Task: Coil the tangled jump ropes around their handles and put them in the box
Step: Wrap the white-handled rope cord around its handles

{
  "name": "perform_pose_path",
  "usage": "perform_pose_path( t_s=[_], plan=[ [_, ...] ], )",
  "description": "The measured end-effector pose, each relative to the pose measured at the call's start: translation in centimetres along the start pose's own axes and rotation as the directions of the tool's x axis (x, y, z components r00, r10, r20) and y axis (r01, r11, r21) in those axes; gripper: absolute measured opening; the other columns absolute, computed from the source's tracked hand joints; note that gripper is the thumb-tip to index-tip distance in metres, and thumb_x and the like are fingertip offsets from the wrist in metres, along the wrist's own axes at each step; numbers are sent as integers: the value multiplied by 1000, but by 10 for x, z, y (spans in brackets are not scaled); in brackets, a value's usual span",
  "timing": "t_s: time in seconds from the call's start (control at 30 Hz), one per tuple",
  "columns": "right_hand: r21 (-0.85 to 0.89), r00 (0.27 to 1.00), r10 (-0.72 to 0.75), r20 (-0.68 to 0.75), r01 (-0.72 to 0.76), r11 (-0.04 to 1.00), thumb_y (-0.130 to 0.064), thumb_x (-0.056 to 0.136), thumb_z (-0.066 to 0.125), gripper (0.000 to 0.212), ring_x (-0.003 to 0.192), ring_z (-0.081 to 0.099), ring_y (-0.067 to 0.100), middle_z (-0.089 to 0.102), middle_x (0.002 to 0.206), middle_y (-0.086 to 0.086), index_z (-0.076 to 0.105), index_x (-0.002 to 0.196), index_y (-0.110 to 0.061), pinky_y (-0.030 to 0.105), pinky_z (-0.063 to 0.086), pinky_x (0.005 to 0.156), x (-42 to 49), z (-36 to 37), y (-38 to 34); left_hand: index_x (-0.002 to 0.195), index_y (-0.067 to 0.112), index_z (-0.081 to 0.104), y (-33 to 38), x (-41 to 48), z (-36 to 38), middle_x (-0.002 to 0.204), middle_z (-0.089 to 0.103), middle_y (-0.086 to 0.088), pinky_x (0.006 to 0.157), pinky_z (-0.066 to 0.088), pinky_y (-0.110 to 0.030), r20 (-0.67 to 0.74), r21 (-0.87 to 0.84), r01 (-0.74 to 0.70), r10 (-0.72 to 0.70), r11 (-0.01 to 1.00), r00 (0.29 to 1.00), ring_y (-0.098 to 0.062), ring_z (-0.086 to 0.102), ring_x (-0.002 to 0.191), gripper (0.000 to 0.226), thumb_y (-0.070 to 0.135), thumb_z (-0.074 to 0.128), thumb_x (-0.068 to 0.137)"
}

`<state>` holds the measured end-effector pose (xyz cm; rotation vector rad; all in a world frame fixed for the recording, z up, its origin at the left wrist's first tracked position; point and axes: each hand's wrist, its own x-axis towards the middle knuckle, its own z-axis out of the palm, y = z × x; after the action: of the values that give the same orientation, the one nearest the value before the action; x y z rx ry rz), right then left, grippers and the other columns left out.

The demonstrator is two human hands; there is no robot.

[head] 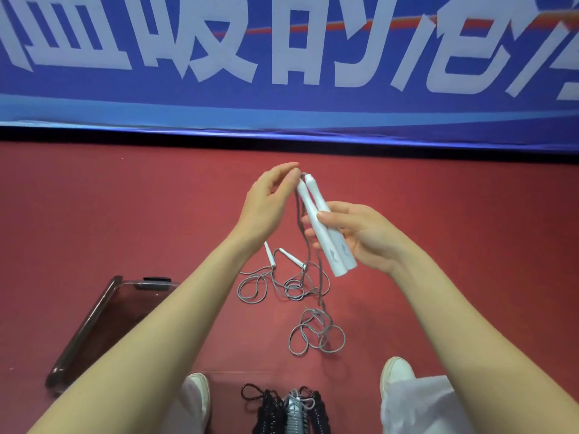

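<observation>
— What is the right hand (354,236) doing?
— Its thumb and fingers are curled round a pair of white handles (322,227), held side by side in the air with their narrow ends tilted up and away from the person.
— And the left hand (266,202)?
— It is raised just beside those narrow ends, its fingertips (293,173) drawn together in a pinch on the grey cord (308,245) where it leaves the handles.
— Where does the cord run?
— Down between the forearms to the red floor (125,214), ending in a loose tangle of loops near the right shoe (396,371).
— Other ropes?
— A second rope (282,283) lies on the floor beyond that tangle, uncoiled, with two thin white grips. Coiled ropes (291,408), black and grey, sit between the shoes at the bottom edge.
— The box?
— A smoky clear container (94,324) with a dark latch lies under the left forearm; it may be the box or only its lid. A blue banner (282,98) with white characters stands behind
</observation>
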<state>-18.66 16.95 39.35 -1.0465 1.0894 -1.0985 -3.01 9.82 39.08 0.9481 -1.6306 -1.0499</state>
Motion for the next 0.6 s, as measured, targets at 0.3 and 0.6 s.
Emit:
perform_pose_path(
  t_s=[0.3, 0.6],
  plan=[
    [-510, 974, -205, -91, 131, 850, -32, 83, 72, 63, 74, 66, 20, 66, 93, -1, 41, 137, -32, 36, 53, 70, -7, 2, 2, 73, 12, 61, 8, -1, -11, 61, 55, 5, 55, 44, -20, 119, -314, 179, -149, 932, 982, -8, 43, 48, 21, 23, 64, 91],
    [-978, 884, -468, -14, 84, 188, -46, 96, 47, 53, 104, 58, 37, 56, 127, -1, 33, 144, -32, 43, 47, 77, 0, 0, 22, 81, 14, 62, 12, -3, -12, 59, 55, 6, 61, 49, -22, 110, -452, 314, -297, 835, 949, -6, 46, 49, 14, 21, 62, 93]
  ],
)
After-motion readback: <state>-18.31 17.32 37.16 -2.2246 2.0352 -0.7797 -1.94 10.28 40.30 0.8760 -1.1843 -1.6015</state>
